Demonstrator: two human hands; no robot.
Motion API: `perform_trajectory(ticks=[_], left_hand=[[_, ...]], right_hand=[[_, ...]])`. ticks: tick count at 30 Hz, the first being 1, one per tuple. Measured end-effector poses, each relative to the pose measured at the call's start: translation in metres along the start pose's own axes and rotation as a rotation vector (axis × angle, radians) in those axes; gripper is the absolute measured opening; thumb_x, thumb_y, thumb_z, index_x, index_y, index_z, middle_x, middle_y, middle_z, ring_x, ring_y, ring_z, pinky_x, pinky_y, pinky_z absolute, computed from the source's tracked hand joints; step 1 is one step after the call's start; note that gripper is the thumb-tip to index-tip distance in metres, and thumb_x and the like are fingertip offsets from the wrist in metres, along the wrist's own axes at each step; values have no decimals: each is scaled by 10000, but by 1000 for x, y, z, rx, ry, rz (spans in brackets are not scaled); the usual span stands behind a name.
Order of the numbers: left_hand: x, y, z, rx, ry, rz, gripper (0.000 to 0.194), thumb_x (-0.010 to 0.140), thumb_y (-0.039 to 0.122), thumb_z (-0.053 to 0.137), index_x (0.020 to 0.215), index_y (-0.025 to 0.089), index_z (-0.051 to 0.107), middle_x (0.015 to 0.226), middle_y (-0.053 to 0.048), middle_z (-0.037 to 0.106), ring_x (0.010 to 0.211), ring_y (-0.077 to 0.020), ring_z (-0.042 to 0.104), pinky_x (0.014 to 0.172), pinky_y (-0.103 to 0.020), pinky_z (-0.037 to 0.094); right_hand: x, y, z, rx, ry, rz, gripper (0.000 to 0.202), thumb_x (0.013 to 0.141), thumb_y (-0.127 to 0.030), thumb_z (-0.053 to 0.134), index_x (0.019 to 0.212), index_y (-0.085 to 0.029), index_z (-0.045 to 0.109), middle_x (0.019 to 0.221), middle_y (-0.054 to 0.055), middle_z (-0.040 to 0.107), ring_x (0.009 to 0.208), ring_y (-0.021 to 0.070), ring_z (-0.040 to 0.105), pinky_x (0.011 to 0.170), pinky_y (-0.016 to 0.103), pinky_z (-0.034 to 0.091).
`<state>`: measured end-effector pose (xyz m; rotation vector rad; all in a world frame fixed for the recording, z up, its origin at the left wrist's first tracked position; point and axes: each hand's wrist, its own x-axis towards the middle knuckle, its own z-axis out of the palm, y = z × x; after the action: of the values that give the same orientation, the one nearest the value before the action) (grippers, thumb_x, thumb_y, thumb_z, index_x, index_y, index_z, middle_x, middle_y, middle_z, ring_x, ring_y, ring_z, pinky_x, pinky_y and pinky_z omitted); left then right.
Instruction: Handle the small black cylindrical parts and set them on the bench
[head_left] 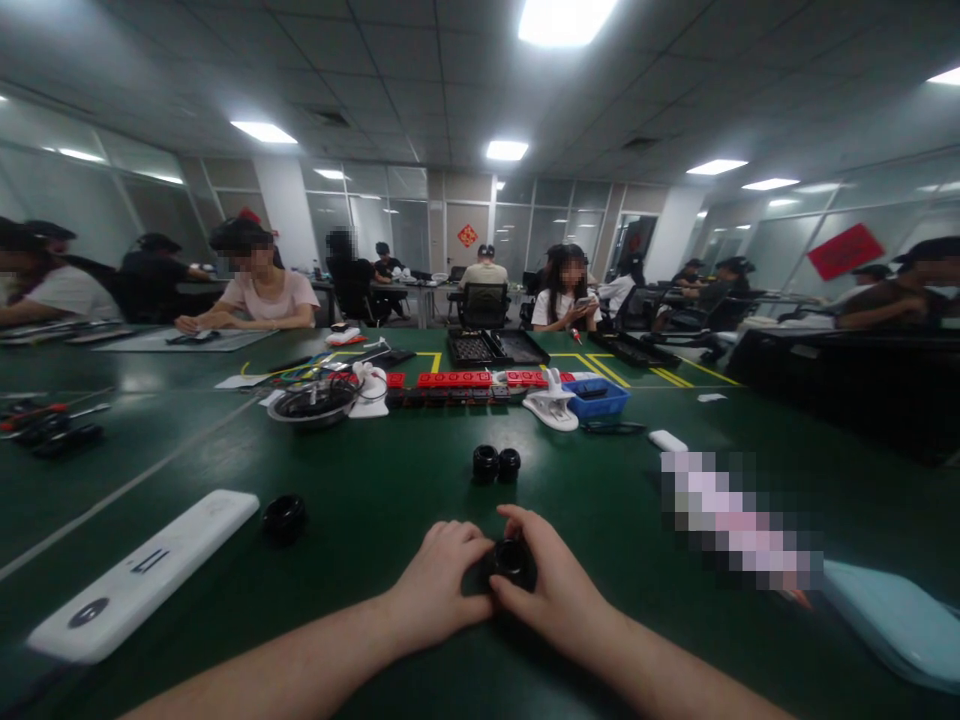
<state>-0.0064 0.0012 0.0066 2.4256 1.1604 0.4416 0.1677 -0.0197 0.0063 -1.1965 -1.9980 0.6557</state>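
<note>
Low in the middle of the head view, a black ring-shaped part point(511, 562) stands on the green table point(360, 470). My right hand point(551, 575) curls its thumb and fingers around the part's right side. On the part's left, my left hand point(448, 575) reaches it with thumb and forefinger, the other fingers bent. Beyond my hands, two similar black parts point(485, 463) stand side by side. One more black ring-shaped part point(284, 518) lies farther left, beside a long white device.
The long white device point(150, 570) lies at left, a light blue case point(892, 615) at right. Farther back are a bowl of cables point(311, 405), a red strip point(454, 380), a white clamp point(553, 405) and a blue basket point(600, 403). People sit beyond.
</note>
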Motion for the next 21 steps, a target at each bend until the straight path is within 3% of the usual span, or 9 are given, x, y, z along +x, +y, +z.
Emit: perform_trajectory(ticks=[7, 14, 21], left_hand=[[0, -3, 4, -18, 22, 21, 261, 714, 372, 638, 920, 219, 588, 965, -22, 531, 896, -228, 463, 794, -335, 355], [1, 0, 1, 4, 12, 18, 227, 694, 285, 647, 892, 191, 592, 932, -30, 533, 867, -222, 469, 776, -327, 357], [2, -2, 3, -10, 33, 29, 218, 697, 293, 651, 883, 194, 594, 942, -21, 540, 871, -216, 468, 780, -324, 356]], right_hand=[[-3, -6, -6, 30, -29, -62, 686, 632, -38, 535, 1270, -185, 327, 1203, 94, 477, 1125, 225, 446, 977, 410, 342], [0, -2, -2, -3, 15, 21, 640, 635, -104, 631, 1221, -196, 389, 1029, 54, 532, 968, 213, 521, 884, 377, 414], [-2, -4, -5, 39, -51, -60, 672, 643, -33, 526, 1270, -173, 327, 1175, 88, 495, 1098, 203, 465, 971, 379, 348]])
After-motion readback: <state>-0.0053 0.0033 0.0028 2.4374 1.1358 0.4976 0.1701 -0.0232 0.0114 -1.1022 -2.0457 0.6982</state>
